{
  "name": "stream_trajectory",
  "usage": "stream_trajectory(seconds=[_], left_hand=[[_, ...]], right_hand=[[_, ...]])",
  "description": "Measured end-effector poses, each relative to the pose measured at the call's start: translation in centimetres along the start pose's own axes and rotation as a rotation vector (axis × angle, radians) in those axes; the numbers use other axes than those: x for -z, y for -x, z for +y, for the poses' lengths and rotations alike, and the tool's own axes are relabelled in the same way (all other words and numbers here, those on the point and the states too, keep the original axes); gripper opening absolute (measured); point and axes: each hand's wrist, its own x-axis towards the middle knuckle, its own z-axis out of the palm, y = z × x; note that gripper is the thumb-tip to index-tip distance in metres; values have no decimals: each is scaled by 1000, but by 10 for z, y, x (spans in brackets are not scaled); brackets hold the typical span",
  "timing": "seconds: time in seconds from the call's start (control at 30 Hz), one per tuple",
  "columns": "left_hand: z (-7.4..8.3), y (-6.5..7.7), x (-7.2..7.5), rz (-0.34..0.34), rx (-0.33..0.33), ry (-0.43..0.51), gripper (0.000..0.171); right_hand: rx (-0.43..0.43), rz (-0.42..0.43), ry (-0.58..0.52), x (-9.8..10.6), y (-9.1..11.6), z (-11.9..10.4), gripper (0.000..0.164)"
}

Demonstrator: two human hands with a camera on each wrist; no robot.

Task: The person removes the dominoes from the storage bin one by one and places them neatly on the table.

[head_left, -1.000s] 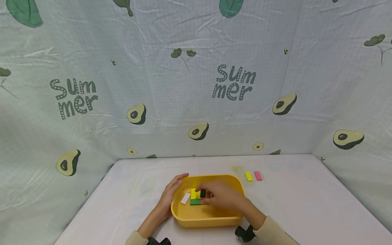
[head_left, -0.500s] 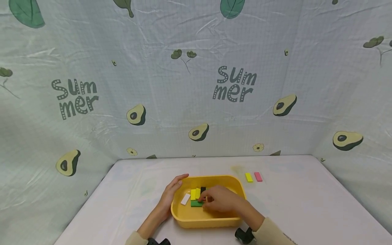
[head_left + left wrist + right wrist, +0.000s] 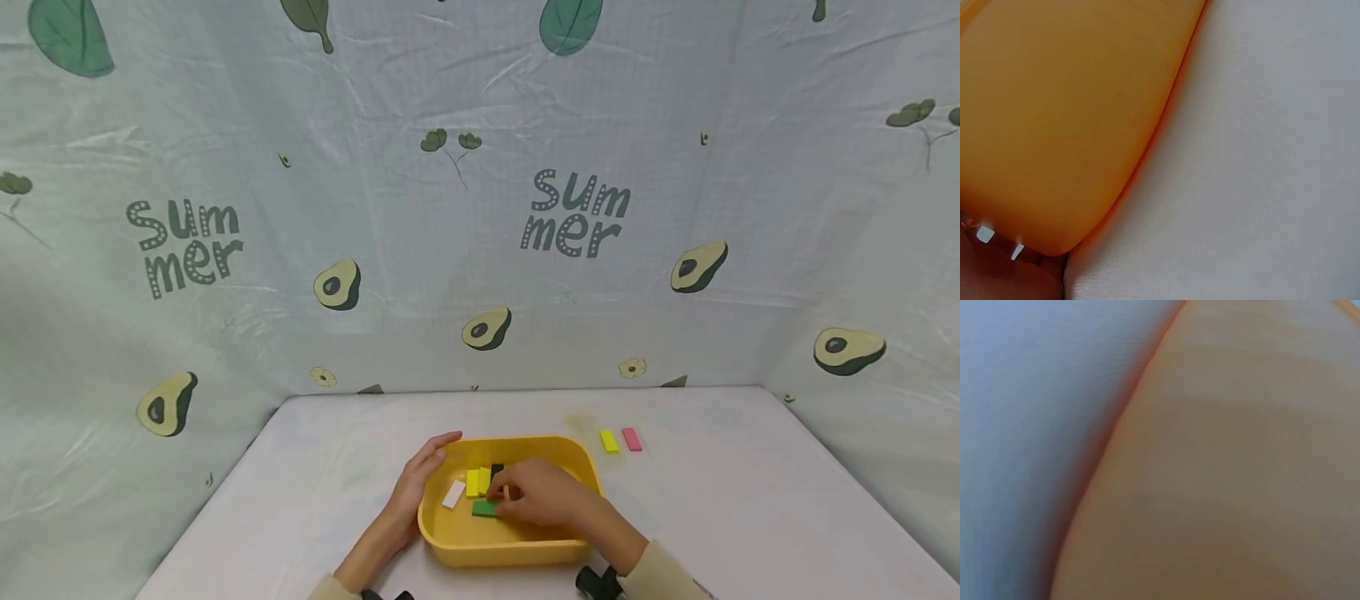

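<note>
A yellow plastic bin (image 3: 510,553) stands on the table between the two hands. My left hand (image 3: 411,487) rests along its left outer wall, fingers extended to the rim; the left wrist view shows part of that hand against the bin wall (image 3: 1066,125). Reaching inside, my right hand (image 3: 546,493) has curled fingers and pinches the right end of a green block (image 3: 484,508). Two yellow blocks (image 3: 472,483) lie side by side behind it, with a black block (image 3: 497,470) beside them, partly covered by the hand. A white block (image 3: 453,494) lies askew near the left wall.
On the table behind the bin's right corner lie a small yellow block (image 3: 609,441) and a pink block (image 3: 632,439). A white sheet printed with avocados (image 3: 486,328) hangs at the back and sides. The right wrist view shows only the bin's wall (image 3: 1222,456) and the tabletop.
My right hand has let go of a yellow block beside the other yellow one. The green block has since slid slightly toward the front right, away from the yellow blocks. My left hand stays put.
</note>
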Motion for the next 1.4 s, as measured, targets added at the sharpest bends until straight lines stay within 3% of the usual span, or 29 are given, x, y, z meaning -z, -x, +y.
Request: stream_trajectory(seconds=[0.27,0.7,0.97,1.4], left_hand=[[2,-1,0,7,-7,-5,54],[0,-2,1,16,-39,-18,52],[-1,-3,2,11,-43,-19,54],[-6,-2,1,6,-40,-16,54]], right_hand=[[15,-15,83,0,0,-4,25],[-41,-1,53,0,0,-5,13],[2,-51,-11,-1,1,-2,30],[-7,-69,-24,-4,3,-1,34]])
